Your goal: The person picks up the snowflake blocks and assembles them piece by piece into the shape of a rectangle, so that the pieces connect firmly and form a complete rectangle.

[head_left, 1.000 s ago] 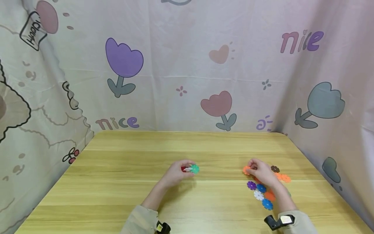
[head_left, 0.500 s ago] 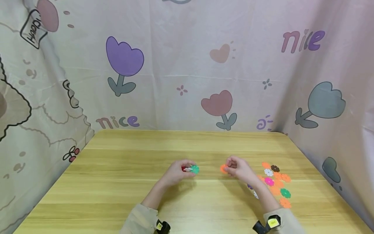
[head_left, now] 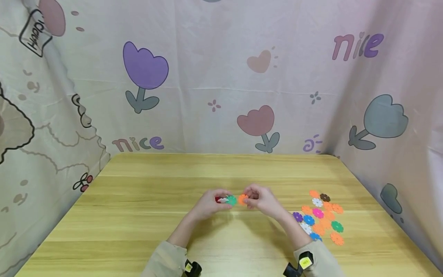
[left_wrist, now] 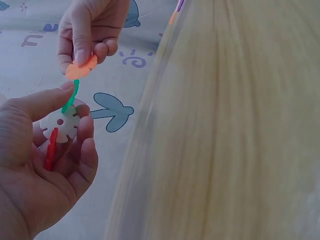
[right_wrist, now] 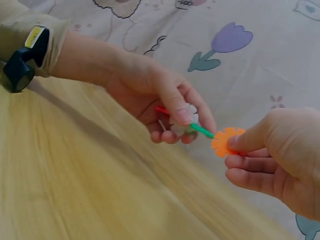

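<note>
My left hand [head_left: 207, 206] holds a short chain of notched plastic discs between thumb and fingers. In the left wrist view the chain is a red disc [left_wrist: 51, 150], a white disc [left_wrist: 60, 126] and a green disc [left_wrist: 71, 97], slotted into one another. The green disc points toward my right hand [head_left: 264, 201]. Between thumb and fingertips, that hand pinches an orange disc [right_wrist: 226, 142]. In the head view a small gap shows between orange and green; in the wrist views their edges look very close, and whether they touch I cannot tell.
Several loose notched discs lie flat at the right of the wooden table [head_left: 138, 223], among them a pink disc [head_left: 318, 213], a purple disc [head_left: 297, 217] and a brown disc [head_left: 324, 197]. A printed curtain [head_left: 207, 77] hangs behind the table.
My right hand has carried the orange disc leftward from the loose discs to beside the green one. The left hand has stayed in place with its chain.
</note>
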Available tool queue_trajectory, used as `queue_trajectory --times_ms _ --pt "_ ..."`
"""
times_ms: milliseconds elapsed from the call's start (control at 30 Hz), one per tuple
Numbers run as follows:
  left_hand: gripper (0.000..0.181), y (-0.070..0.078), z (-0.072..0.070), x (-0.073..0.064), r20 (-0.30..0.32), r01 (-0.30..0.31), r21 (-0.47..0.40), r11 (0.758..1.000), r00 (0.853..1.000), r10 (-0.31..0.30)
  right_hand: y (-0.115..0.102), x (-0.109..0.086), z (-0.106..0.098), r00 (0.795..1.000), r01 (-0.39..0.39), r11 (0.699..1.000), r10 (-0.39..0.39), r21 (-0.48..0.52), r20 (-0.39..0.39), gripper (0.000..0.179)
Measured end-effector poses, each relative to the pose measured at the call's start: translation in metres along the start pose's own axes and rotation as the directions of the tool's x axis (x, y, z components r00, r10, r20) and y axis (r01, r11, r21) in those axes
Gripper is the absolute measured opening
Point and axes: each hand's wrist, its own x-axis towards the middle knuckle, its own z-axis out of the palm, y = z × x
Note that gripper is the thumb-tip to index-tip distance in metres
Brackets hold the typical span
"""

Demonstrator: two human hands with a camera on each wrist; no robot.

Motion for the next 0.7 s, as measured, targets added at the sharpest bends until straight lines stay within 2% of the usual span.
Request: queue_trajectory --times_ms 233,367,467,567,700 --pt "0.030 0.002 0.000 -0.001 -0.006 0.012 -0.009 1.000 1.000 -0.012 -0.007 -0.002 0.007 1.000 0.009 1.000 -0.009 -0.009 -0.013 0.012" --pt "0.028 0.018 -0.002 -0.006 0.008 0.004 -0.011 1.000 1.000 -0.004 -0.013 -0.004 0.010 0.999 0.027 1.000 -0.027 0.014 -0.034 0.011" --pt "0.027 0.030 -0.003 -0.010 0.021 0.000 -0.007 1.000 1.000 0.000 -0.009 -0.003 0.013 0.998 0.027 0.999 -0.025 0.039 -0.059 0.010" --pt "0.028 0.033 -0.003 -0.011 0.022 0.001 -0.007 1.000 1.000 -0.001 0.000 -0.001 0.016 0.995 0.048 0.998 -0.045 0.037 -0.086 0.008" --pt "0.027 0.032 -0.003 -0.013 0.020 -0.012 -0.015 1.000 1.000 0.013 0.007 -0.001 0.020 0.988 0.117 0.993 -0.114 0.022 -0.102 0.005"
